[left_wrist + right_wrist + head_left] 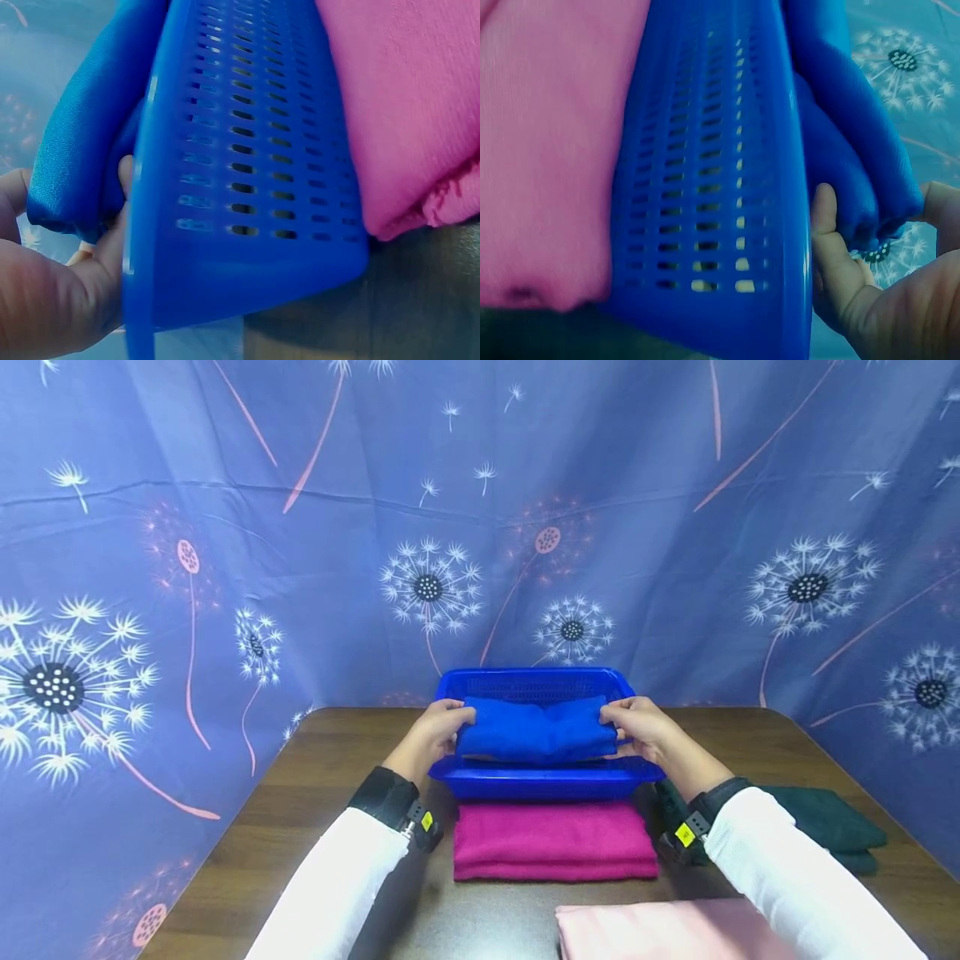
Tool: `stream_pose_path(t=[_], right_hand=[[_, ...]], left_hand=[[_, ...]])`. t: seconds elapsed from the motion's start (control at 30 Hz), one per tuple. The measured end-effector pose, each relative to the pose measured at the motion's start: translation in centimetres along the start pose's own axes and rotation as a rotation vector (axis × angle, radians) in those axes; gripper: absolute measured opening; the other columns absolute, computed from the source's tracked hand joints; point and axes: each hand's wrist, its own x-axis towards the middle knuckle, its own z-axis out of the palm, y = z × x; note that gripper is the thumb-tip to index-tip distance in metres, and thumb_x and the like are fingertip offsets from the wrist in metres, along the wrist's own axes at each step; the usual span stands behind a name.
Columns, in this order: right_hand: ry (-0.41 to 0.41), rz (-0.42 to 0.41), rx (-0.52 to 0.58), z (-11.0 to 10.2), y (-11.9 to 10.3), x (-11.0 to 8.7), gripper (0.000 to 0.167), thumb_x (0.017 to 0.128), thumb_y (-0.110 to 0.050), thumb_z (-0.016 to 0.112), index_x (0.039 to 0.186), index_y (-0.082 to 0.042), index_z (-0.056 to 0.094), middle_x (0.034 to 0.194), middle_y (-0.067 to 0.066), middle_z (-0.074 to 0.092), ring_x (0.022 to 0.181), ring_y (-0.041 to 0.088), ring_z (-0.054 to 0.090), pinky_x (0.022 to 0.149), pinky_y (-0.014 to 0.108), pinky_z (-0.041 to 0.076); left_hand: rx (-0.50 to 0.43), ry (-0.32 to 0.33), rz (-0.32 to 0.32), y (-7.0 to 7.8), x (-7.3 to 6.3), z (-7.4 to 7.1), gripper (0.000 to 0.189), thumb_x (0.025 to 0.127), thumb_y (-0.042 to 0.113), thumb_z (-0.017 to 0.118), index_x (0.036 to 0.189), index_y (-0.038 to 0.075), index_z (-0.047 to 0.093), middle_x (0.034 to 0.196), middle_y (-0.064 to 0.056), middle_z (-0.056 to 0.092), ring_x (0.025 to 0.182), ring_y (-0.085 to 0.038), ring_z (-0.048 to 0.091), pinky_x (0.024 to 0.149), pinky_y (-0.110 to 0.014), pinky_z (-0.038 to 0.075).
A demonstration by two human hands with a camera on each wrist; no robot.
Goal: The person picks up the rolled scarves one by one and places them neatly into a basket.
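Observation:
A folded blue towel [536,731] is held by its two ends over the blue plastic basket [543,787]. My left hand [437,732] grips the towel's left end, thumb on top and fingers beneath. At the other end, my right hand [643,727] pinches it in the same way. The towel sags slightly in the middle. In the left wrist view the towel [82,127] shows just behind the slotted basket wall [247,150]. From the right wrist, its folded layers [862,142] appear between thumb and fingers, beside the basket rim.
A folded magenta towel [555,843] lies against the basket's front. Nearer still is a pale pink towel [667,931], and a dark green one [832,822] lies to the right, partly behind my right arm. A dandelion-print curtain [480,527] hangs behind the wooden table [322,768].

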Motion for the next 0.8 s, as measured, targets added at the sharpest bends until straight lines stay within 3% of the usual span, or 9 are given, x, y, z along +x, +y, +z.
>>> stream_pose_path(t=[0.07,0.17,0.3,0.4,0.47,0.53,0.7,0.8], right_hand=[[0.000,0.022,-0.019,-0.1,0.1,0.4,0.003,0.087,-0.002,0.049,0.090,-0.002,0.047,0.085,0.007,0.056,0.071,0.015,0.062,0.079,0.054,0.055],[0.002,0.043,-0.050,-0.1,0.4,0.9,0.012,0.084,-0.002,0.049,0.076,-0.009,0.044,0.071,0.001,0.048,0.057,0.008,0.052,0.075,0.053,0.056],[-0.001,0.061,-0.066,-0.1,0.9,1.4,0.015,0.081,-0.001,0.049,0.073,-0.011,0.042,0.067,0.001,0.043,0.058,0.011,0.053,0.068,0.049,0.058],[-0.010,0.070,-0.098,-0.1,1.3,1.5,0.016,0.080,-0.001,0.048,0.069,-0.011,0.043,0.063,-0.001,0.042,0.058,0.011,0.051,0.064,0.042,0.057],[-0.013,0.074,-0.140,-0.1,1.6,1.6,0.021,0.080,-0.001,0.049,0.064,-0.013,0.041,0.057,-0.005,0.035,0.052,0.008,0.042,0.061,0.038,0.055],[-0.029,0.071,-0.191,-0.2,1.8,1.6,0.026,0.080,-0.001,0.048,0.061,-0.015,0.037,0.054,-0.008,0.029,0.049,0.006,0.032,0.057,0.031,0.049],[-0.054,0.073,-0.293,-0.1,2.5,1.7,0.033,0.082,0.000,0.050,0.060,-0.016,0.032,0.054,-0.008,0.028,0.049,0.007,0.029,0.050,0.024,0.032],[-0.048,0.078,-0.347,0.0,2.8,1.9,0.033,0.084,-0.002,0.052,0.062,-0.017,0.033,0.057,-0.007,0.029,0.053,0.008,0.031,0.053,0.025,0.032]], left_hand=[[-0.020,-0.013,-0.021,-0.3,0.4,0.1,0.058,0.082,0.003,0.055,0.139,0.000,0.042,0.136,-0.017,0.047,0.091,-0.024,0.057,0.081,-0.041,0.054],[-0.035,-0.034,-0.051,-0.8,0.8,0.3,0.044,0.083,0.000,0.052,0.127,-0.003,0.048,0.130,-0.019,0.050,0.095,-0.028,0.059,0.078,-0.046,0.057],[-0.016,-0.070,-0.071,-1.3,1.1,0.7,0.026,0.084,-0.001,0.049,0.110,-0.003,0.048,0.117,-0.019,0.052,0.087,-0.027,0.059,0.078,-0.047,0.057],[0.006,-0.096,-0.065,-1.6,1.1,0.9,0.029,0.085,-0.004,0.046,0.115,-0.005,0.047,0.114,-0.018,0.050,0.085,-0.025,0.057,0.083,-0.047,0.054],[0.041,-0.101,-0.053,-1.8,1.1,1.1,0.035,0.085,-0.005,0.046,0.120,-0.008,0.047,0.116,-0.017,0.048,0.088,-0.024,0.055,0.088,-0.047,0.051],[0.086,-0.102,-0.044,-2.1,1.2,1.2,0.040,0.085,-0.005,0.047,0.124,-0.013,0.046,0.121,-0.018,0.048,0.095,-0.026,0.054,0.095,-0.046,0.047],[0.213,-0.081,-0.037,-2.5,1.1,1.5,0.048,0.084,-0.004,0.052,0.129,-0.018,0.042,0.133,-0.026,0.046,0.119,-0.034,0.048,0.106,-0.048,0.039],[0.233,-0.078,-0.046,-2.7,1.2,1.5,0.052,0.084,-0.004,0.055,0.132,-0.019,0.039,0.137,-0.028,0.044,0.126,-0.038,0.045,0.107,-0.048,0.037]])
